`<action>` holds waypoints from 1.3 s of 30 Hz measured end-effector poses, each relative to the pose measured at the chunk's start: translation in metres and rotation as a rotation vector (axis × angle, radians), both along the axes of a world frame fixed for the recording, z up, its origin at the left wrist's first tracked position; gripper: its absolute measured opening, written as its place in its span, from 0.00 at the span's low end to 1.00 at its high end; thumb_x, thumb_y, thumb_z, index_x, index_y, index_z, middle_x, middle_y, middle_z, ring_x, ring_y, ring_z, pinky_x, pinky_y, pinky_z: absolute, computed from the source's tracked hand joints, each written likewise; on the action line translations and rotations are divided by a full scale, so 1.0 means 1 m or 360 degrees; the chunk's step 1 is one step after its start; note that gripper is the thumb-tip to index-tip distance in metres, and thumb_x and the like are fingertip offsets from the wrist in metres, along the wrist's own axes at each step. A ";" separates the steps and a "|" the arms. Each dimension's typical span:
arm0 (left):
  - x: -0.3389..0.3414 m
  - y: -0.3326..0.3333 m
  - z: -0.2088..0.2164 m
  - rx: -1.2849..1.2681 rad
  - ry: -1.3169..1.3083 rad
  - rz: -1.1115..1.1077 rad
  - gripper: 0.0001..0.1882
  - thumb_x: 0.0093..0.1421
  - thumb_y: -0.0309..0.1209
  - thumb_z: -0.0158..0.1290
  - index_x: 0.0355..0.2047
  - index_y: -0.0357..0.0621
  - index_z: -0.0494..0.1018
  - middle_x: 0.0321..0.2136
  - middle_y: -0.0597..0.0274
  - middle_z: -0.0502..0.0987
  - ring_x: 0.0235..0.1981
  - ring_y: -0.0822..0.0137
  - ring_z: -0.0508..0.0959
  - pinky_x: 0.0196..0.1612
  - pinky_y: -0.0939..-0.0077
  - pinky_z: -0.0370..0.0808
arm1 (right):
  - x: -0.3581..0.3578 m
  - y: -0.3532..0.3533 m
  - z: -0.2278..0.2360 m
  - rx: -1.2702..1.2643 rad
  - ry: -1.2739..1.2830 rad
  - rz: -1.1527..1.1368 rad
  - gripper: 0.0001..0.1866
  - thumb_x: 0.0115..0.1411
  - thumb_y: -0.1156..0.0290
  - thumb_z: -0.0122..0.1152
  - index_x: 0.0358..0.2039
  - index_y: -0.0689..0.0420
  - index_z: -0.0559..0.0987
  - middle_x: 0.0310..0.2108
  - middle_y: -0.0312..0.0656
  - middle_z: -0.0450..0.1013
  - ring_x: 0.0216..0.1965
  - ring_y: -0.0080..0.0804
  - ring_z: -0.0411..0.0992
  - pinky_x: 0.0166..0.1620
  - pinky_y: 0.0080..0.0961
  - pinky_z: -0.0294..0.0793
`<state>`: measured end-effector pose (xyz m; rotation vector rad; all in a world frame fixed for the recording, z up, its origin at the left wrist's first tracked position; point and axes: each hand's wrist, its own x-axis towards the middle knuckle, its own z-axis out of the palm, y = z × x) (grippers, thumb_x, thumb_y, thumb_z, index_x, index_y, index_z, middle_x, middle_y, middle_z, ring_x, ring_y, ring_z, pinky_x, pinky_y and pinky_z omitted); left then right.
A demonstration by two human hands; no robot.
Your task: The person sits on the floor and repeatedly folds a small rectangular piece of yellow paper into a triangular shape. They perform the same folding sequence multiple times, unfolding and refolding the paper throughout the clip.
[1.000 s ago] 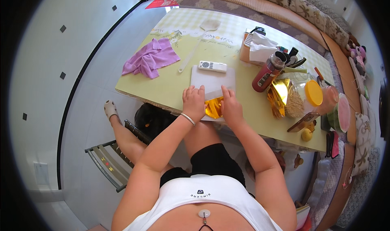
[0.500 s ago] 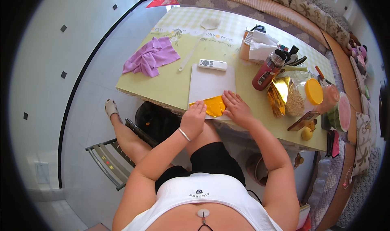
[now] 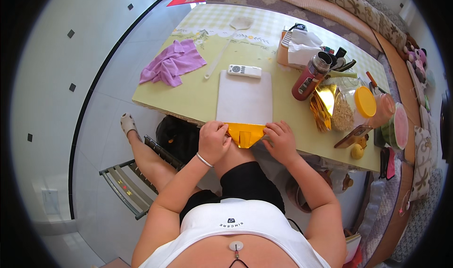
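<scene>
A folded sheet of gold foil paper (image 3: 245,129) hangs at the near edge of the table, over my lap. Its upper edge is straight, and a small folded flap shows in the middle of its lower part. My left hand (image 3: 213,140) pinches the left corner, its fingers bent. At the opposite corner my right hand (image 3: 280,140) grips the foil between thumb and fingers. Just beyond the foil lies a white pad (image 3: 244,98) with a white remote control (image 3: 244,71) on its far end.
To the right stand a dark red thermos (image 3: 309,82), a stack of gold foil (image 3: 322,110), a yellow-lidded jar (image 3: 343,117), a phone (image 3: 351,137), a yellow fruit (image 3: 357,151) and cut watermelon (image 3: 400,126). A purple cloth (image 3: 173,63) and a fly swatter (image 3: 219,58) lie left on the table (image 3: 188,91).
Both hands have drawn the gold foil off the pad toward me, past the table edge. From lying flat on it, they have moved to gripping its two corners.
</scene>
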<state>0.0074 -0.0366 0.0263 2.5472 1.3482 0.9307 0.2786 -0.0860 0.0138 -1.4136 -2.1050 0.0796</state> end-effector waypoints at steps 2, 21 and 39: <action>-0.002 0.003 0.001 -0.0016 -0.0049 -0.0024 0.21 0.41 0.26 0.66 0.40 0.39 0.79 0.40 0.52 0.77 0.45 0.50 0.77 0.49 0.58 0.74 | -0.007 -0.004 -0.005 0.0099 0.0054 -0.0058 0.17 0.51 0.71 0.70 0.42 0.57 0.78 0.50 0.42 0.75 0.54 0.43 0.71 0.64 0.49 0.65; 0.004 0.021 0.009 -0.1323 -0.1903 0.0229 0.09 0.62 0.18 0.58 0.40 0.36 0.71 0.28 0.58 0.81 0.26 0.69 0.84 0.25 0.84 0.76 | -0.040 0.010 0.013 -0.0391 0.2174 -0.0235 0.12 0.66 0.82 0.61 0.48 0.61 0.72 0.32 0.36 0.74 0.30 0.21 0.77 0.36 0.16 0.78; -0.011 0.020 -0.003 -0.1360 -0.2135 0.0158 0.05 0.62 0.17 0.58 0.38 0.35 0.78 0.32 0.54 0.83 0.29 0.64 0.85 0.33 0.78 0.82 | -0.042 0.008 0.005 -0.0371 0.2390 -0.0209 0.04 0.65 0.79 0.63 0.40 0.62 0.79 0.34 0.39 0.79 0.32 0.24 0.79 0.41 0.19 0.81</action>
